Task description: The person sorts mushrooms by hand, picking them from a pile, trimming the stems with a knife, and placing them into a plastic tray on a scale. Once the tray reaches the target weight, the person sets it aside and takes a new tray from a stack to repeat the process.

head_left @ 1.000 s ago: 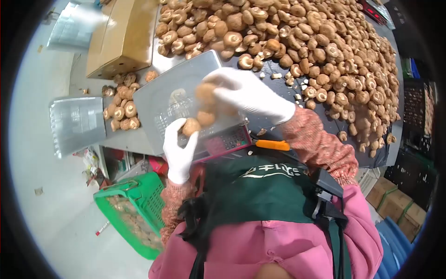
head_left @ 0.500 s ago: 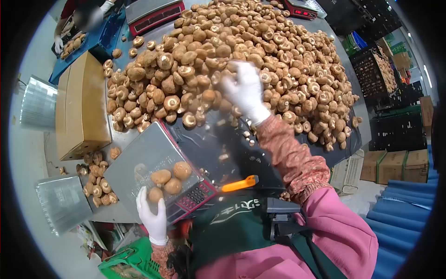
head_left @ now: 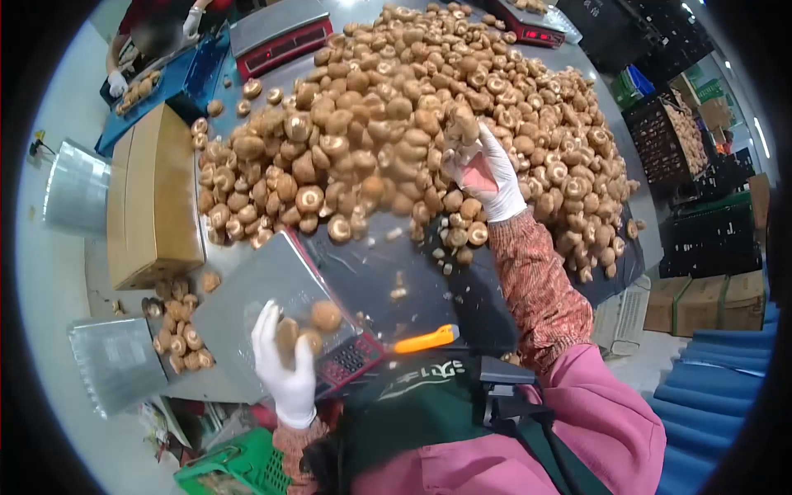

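Observation:
My right hand (head_left: 488, 177), in a white glove with a pink patch at the palm, is raised over the front of a big heap of brown shiitake mushrooms (head_left: 363, 115). Its fingers close on a shiitake mushroom (head_left: 462, 128). At the lower left my left hand (head_left: 285, 371), also gloved in white, reaches onto the flat plate of a digital scale (head_left: 239, 289). Thumb and fingers curl around a shiitake mushroom (head_left: 287, 337) there. Beside it on the plate lies another mushroom (head_left: 326, 315). Stem bits and loose mushrooms lie in front of the heap.
An orange-handled cutter (head_left: 425, 339) lies at the table's near edge. Left of the scale are a small mushroom pile (head_left: 177, 330), a cardboard box (head_left: 157, 198) and clear plastic bags (head_left: 120, 359). Two more scales stand at the back. Another person's gloved hand (head_left: 117, 83) is at a blue crate.
My right hand has moved right and turned its palm up, with a mushroom in its fingers. My left hand has closed in around the mushrooms on the scale. The view has shifted slightly.

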The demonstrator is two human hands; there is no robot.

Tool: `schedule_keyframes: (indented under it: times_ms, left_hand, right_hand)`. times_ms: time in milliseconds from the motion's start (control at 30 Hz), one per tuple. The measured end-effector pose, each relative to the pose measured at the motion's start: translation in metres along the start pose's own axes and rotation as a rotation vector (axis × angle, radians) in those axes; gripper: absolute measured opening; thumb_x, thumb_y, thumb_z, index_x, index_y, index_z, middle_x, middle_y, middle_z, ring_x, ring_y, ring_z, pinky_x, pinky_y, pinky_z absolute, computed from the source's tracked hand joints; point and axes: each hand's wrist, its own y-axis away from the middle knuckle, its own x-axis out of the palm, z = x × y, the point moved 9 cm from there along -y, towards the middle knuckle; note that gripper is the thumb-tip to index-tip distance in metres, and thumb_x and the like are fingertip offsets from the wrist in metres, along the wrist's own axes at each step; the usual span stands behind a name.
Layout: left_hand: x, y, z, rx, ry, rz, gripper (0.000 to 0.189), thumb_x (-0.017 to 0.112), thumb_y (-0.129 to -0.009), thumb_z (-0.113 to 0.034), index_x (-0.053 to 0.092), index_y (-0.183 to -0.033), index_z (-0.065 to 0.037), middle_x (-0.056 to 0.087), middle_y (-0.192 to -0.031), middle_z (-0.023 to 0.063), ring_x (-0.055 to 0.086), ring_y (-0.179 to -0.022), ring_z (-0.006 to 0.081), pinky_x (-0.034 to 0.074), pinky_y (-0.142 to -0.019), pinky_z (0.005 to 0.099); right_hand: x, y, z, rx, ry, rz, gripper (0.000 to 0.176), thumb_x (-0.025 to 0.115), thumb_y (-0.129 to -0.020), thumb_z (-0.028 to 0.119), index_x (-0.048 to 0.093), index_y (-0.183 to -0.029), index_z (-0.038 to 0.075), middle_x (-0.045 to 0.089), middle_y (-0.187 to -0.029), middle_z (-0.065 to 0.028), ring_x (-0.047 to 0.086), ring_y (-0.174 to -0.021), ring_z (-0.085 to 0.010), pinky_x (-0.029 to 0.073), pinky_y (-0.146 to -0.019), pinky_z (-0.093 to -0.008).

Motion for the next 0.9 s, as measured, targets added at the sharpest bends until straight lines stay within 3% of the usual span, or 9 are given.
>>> schedule_keyframes:
  times_ms: [133,200,267,400,467,533,667,800,900]
  left_hand:
    - [0.029,-0.005,-0.018,0.081,0.126,0.097,0.053,0.062,-0.081,0.005,0.055,-0.133,0.004,0.058,-0.135,0.0175,0.057,-0.122,0.0298,0.044,-0.107,0.0387]
    - [0.034,-0.008,-0.036,0.180,0.100,0.113,0.053,0.063,-0.081,0.005,0.056,-0.133,0.003,0.058,-0.135,0.0172,0.057,-0.123,0.0295,0.043,-0.108,0.0385]
    - [0.038,-0.006,-0.036,0.171,0.166,0.121,0.053,0.064,-0.080,0.006,0.056,-0.132,0.003,0.058,-0.134,0.0171,0.057,-0.123,0.0294,0.043,-0.108,0.0384]
    - [0.040,0.002,-0.030,0.130,0.211,0.147,0.051,0.063,-0.081,0.007,0.057,-0.131,0.003,0.059,-0.131,0.0165,0.057,-0.123,0.0280,0.042,-0.108,0.0379]
    - [0.041,0.006,-0.025,0.095,0.240,0.159,0.051,0.063,-0.081,0.007,0.056,-0.132,0.004,0.059,-0.131,0.0162,0.057,-0.122,0.0268,0.043,-0.108,0.0373]
    - [0.046,0.009,-0.016,-0.037,0.390,0.210,0.046,0.060,-0.087,0.006,0.056,-0.133,0.003,0.058,-0.132,0.0141,0.057,-0.121,0.0216,0.045,-0.104,0.0336]
    - [0.056,0.018,0.005,-0.376,0.876,0.181,0.050,0.067,-0.089,0.001,0.053,-0.137,0.000,0.061,-0.129,0.0113,0.061,-0.110,0.0148,0.051,-0.093,0.0297]
    - [0.054,0.017,0.006,-0.410,0.976,0.130,0.057,0.070,-0.091,-0.002,0.045,-0.142,0.001,0.054,-0.137,0.0129,0.059,-0.110,0.0169,0.050,-0.095,0.0297]
    - [0.062,0.023,0.023,-0.435,0.990,0.145,0.061,0.073,-0.089,-0.005,0.044,-0.143,0.000,0.054,-0.134,0.0120,0.059,-0.110,0.0179,0.050,-0.095,0.0302]
  right_hand:
    - [-0.002,0.019,-0.040,0.232,-0.394,0.217,0.043,0.064,-0.099,0.023,0.056,-0.135,0.001,0.056,-0.123,-0.0165,0.055,-0.091,-0.0201,0.052,-0.084,-0.0349]
    - [0.030,0.045,-0.053,0.277,-0.283,0.381,0.045,0.064,-0.099,0.027,0.055,-0.133,-0.002,0.054,-0.125,-0.0199,0.054,-0.093,-0.0208,0.052,-0.083,-0.0347]
    - [0.014,0.047,-0.059,0.268,-0.326,0.167,0.046,0.068,-0.096,0.032,0.060,-0.132,0.005,0.063,-0.122,-0.0182,0.060,-0.110,-0.0305,0.055,-0.078,-0.0355]
    - [0.030,0.075,-0.078,0.301,-0.341,0.187,0.055,0.064,-0.098,0.040,0.054,-0.136,0.002,0.058,-0.132,-0.0235,0.058,-0.114,-0.0323,0.057,-0.081,-0.0373]
    - [0.041,0.092,-0.099,0.508,-0.314,0.381,0.058,0.062,-0.099,0.043,0.050,-0.139,0.002,0.059,-0.127,-0.0228,0.060,-0.111,-0.0309,0.057,-0.083,-0.0383]
    - [0.034,0.091,-0.102,0.198,0.170,0.252,0.061,0.066,-0.096,0.041,0.048,-0.139,0.002,0.058,-0.125,-0.0162,0.062,-0.104,-0.0247,0.056,-0.088,-0.0374]
    - [0.076,0.114,-0.143,0.045,1.062,0.295,0.063,0.076,-0.079,0.017,0.049,-0.134,0.001,0.055,-0.121,-0.0098,0.057,-0.111,-0.0172,0.051,-0.095,-0.0338]
    - [0.120,0.143,-0.180,-0.459,1.745,0.706,0.073,0.079,-0.074,0.010,0.045,-0.138,0.000,0.054,-0.126,-0.0209,0.056,-0.117,-0.0372,0.047,-0.100,-0.0394]
    - [0.122,0.154,-0.194,-0.346,1.717,0.755,0.083,0.075,-0.076,0.005,0.035,-0.149,0.000,0.050,-0.133,-0.0239,0.054,-0.122,-0.0407,0.046,-0.103,-0.0404]
